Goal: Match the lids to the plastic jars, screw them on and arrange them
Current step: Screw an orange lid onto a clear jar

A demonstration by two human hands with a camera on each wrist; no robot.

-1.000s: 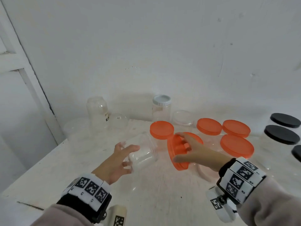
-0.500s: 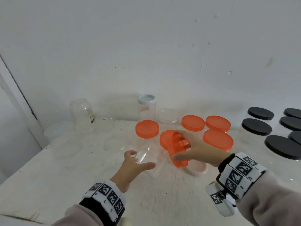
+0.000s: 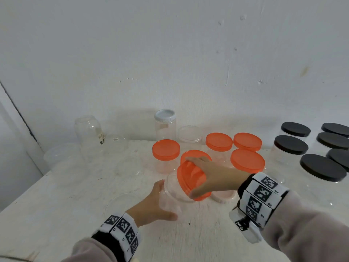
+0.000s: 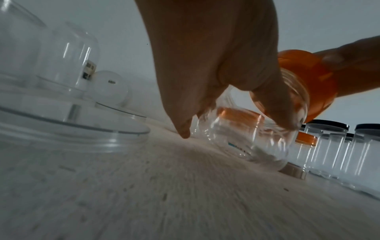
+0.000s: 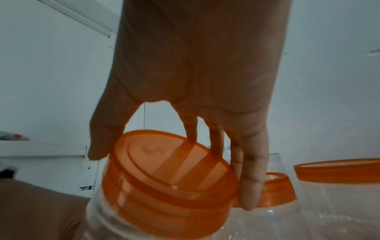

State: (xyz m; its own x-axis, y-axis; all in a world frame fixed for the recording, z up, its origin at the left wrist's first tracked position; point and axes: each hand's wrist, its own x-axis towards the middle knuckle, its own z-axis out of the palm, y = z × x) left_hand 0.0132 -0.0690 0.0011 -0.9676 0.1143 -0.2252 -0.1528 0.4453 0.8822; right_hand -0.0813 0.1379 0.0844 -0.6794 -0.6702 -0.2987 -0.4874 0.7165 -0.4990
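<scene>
A clear plastic jar [image 3: 174, 193] is tilted above the white table, its mouth turned to the right. My left hand [image 3: 156, 203] grips its body from below and behind; the left wrist view shows the jar [image 4: 252, 138] under my curled fingers. My right hand [image 3: 205, 178] holds an orange lid [image 3: 190, 178] by its rim, thumb on one side and fingers on the other. In the right wrist view the orange lid [image 5: 168, 177] sits over the threaded neck of the jar [image 5: 115, 219], slightly askew.
Several clear jars with orange lids [image 3: 247, 160] stand behind my hands. Black-lidded jars [image 3: 321, 167] fill the right side. A white-lidded jar [image 3: 165, 123], an upturned clear jar [image 3: 88, 129] and loose clear lids [image 3: 189, 133] stand by the wall. A pale lid [image 3: 223, 196] lies below my right wrist.
The jar and the orange lid came together: the lid, held apart from the jar's mouth before, now sits over its neck. Both hands moved nearer to me.
</scene>
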